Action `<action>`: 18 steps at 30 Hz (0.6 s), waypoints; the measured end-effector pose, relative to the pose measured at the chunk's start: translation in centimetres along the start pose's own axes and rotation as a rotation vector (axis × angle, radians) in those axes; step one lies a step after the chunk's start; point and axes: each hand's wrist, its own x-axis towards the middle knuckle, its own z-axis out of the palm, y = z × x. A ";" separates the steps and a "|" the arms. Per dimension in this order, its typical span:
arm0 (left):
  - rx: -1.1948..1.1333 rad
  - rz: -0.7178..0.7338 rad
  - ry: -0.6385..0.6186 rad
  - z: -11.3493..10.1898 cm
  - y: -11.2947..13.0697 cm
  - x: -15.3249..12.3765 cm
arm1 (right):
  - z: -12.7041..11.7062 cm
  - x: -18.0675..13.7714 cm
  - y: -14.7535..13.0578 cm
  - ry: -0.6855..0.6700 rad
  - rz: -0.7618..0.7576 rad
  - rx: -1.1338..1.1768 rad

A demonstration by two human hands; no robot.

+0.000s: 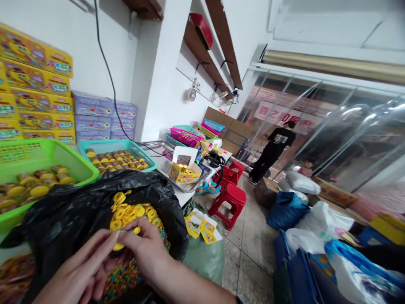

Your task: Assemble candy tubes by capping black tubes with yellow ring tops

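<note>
A black plastic bag (72,211) lies open in front of me, holding several yellow ring-shaped pieces (133,211) on top of small multicoloured beads (123,276). Both hands meet over the bag's mouth. My left hand (80,272) and my right hand (147,249) pinch one yellow ring (118,246) between their fingertips. Fingers of both hands are curled together around it.
A green basket (68,158) and a teal basket (98,146) of yellow-capped items stand behind the bag. Yellow and purple boxes (38,101) are stacked against the wall. A metal tray (202,175), red stools (229,200), floor bags (286,209) and a standing person (272,152) lie to the right.
</note>
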 end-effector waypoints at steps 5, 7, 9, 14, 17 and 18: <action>-0.261 -0.031 0.051 2.2 1.8 -1.4 | 0.0 -1.1 0.2 0.026 -0.037 0.030; -0.304 -0.018 0.078 2.7 2.0 -1.4 | -0.1 -1.0 0.4 0.025 -0.055 0.049; -0.309 0.010 0.100 2.9 2.0 -1.2 | 0.0 -0.8 0.7 0.042 -0.055 0.063; -0.317 0.052 0.134 2.8 2.0 -1.3 | 0.8 -0.8 0.7 0.107 -0.081 0.075; -0.319 -0.003 0.135 2.7 1.9 -2.0 | 1.4 -1.3 0.7 0.128 -0.080 0.043; -0.310 -0.023 0.149 2.5 1.6 -2.1 | 1.5 -1.3 0.8 0.121 -0.071 0.060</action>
